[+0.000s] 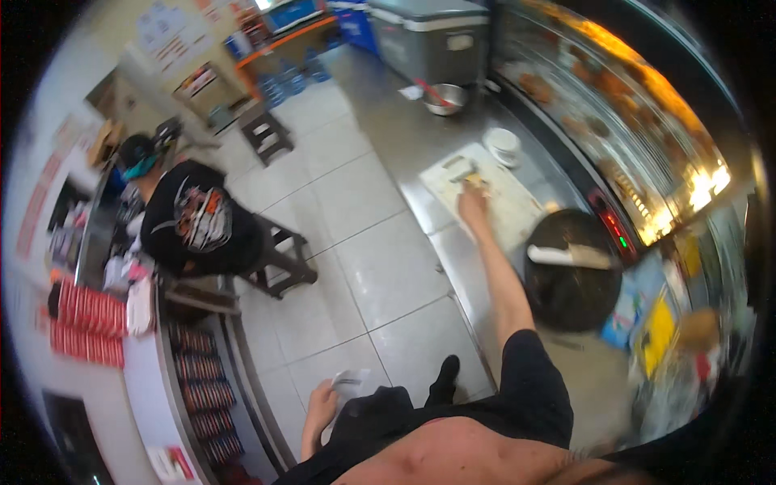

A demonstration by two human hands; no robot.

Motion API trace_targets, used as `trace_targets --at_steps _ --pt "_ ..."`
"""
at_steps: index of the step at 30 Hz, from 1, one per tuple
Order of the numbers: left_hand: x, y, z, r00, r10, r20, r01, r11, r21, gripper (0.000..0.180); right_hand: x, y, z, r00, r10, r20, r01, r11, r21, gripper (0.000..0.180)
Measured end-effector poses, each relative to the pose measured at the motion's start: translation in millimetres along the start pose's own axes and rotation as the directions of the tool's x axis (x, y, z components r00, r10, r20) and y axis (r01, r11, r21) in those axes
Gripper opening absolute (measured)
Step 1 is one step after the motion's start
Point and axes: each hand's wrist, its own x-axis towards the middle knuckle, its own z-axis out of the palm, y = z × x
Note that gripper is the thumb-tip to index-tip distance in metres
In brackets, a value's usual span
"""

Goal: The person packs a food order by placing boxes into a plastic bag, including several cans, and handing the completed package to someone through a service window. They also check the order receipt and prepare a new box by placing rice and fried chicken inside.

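My left hand hangs low over the floor, its fingers closed on a white sheet with dark print, perhaps paper or a thin bag. On the counter, my right hand reaches down to a white cutting board. Its closed fingertips are at a small yellowish piece, too blurred to name. Just beyond them is a greyish object. A stack of white dishes stands by the board's far corner. Nearer me, a broad-bladed knife lies across a round dark chopping block.
A lit glass display case with food borders the counter's right. Farther back are a metal bowl with a red-handled utensil and a grey cooler. On the left, a person in black sits on a dark stool, facing away.
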Motion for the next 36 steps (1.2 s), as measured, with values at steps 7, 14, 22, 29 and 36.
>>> trace_targets --at_steps 7,14,22,29,36 --pt "-114 51 -5 0.837 -0.443 -0.321 0.493 0.865 0.092 0.067 35 54 83 0.969 -0.246 0.027 0.247 0.963 -0.108 0.014" --pt "-214 21 10 0.693 -0.35 -0.63 0.397 0.915 -0.072 0.063 61 37 94 0.944 -0.293 -0.153 0.274 0.953 -0.129 0.018" --pt "-328 -63 -24 -0.003 -0.384 -0.923 0.236 0.897 -0.374 0.052 -270 -286 67 0.82 -0.295 0.49 -0.417 0.278 0.865 0.018" --pt "-431 -214 -100 -0.078 -0.329 -0.941 -0.174 0.934 -0.312 0.071 -565 -579 -41 0.348 -0.914 0.207 -0.277 0.11 0.954 0.013" --pt "-512 -355 -195 -0.16 -0.344 -0.925 -0.182 0.932 -0.315 0.077 -681 -796 -166 -0.108 -0.989 0.105 -0.69 0.15 0.708 0.019"
